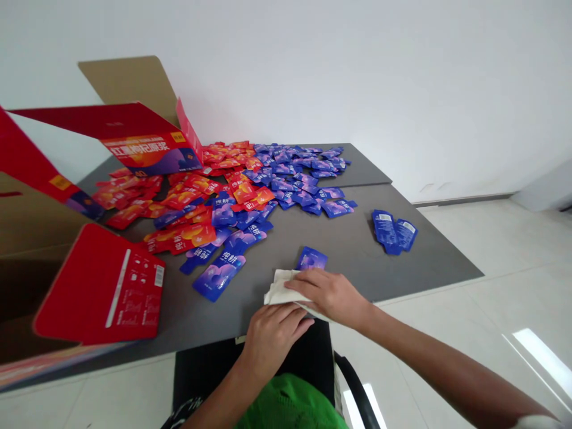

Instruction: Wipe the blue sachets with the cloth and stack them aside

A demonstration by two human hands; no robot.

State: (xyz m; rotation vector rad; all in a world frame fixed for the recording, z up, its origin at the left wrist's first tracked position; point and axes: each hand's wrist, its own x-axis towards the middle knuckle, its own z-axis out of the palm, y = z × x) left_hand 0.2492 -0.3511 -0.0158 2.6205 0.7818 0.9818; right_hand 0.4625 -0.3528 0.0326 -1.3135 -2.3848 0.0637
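A folded white cloth [282, 289] is between my two hands at the table's front edge. My right hand [333, 297] presses its closed fingers onto the cloth from above. Just below, my left hand [273, 335] has its fingers bent together at the cloth's lower edge, with the fingertips partly hidden. Behind the cloth lies a blue-purple pouch [312, 258], its lower part covered by cloth and hand. To the left of the hands, another blue-purple pouch [220, 274] lies flat on the grey table [348, 253].
Several blue pouches [290, 170] lie in a heap at the back, beside a heap of red-orange pouches [192, 189]. Two blue pouches [392, 232] lie at the right. An open red carton [154, 149] stands at the back left, and another open carton [102, 286] stands nearer.
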